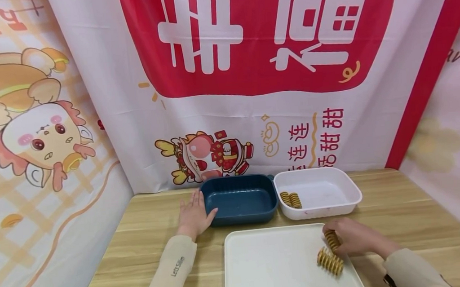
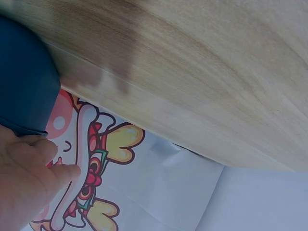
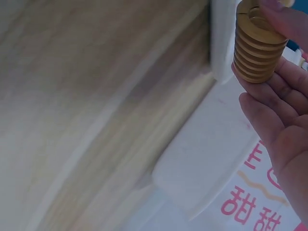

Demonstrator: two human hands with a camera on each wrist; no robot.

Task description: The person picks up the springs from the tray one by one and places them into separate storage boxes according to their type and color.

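A yellow coil spring [image 1: 332,241] is held in my right hand [image 1: 352,235] over the right side of the white tray [image 1: 263,253]. In the right wrist view, the thumb and fingers pinch this spring [image 3: 257,50] at its ends. A second yellow spring [image 1: 330,262] lies on the tray just below it. My left hand [image 1: 192,214] rests against the left end of the dark blue container [image 1: 240,219], fingers extended and thumb at its front rim. The left wrist view has the left hand [image 2: 24,178] beside the container's wall [image 2: 24,82].
Right of the blue container stands a white container [image 1: 320,211], with two yellow springs [image 1: 290,199] in its left end. Both containers sit behind the tray on the wooden table [image 1: 148,240]. A printed cloth [image 1: 228,116] hangs behind them.
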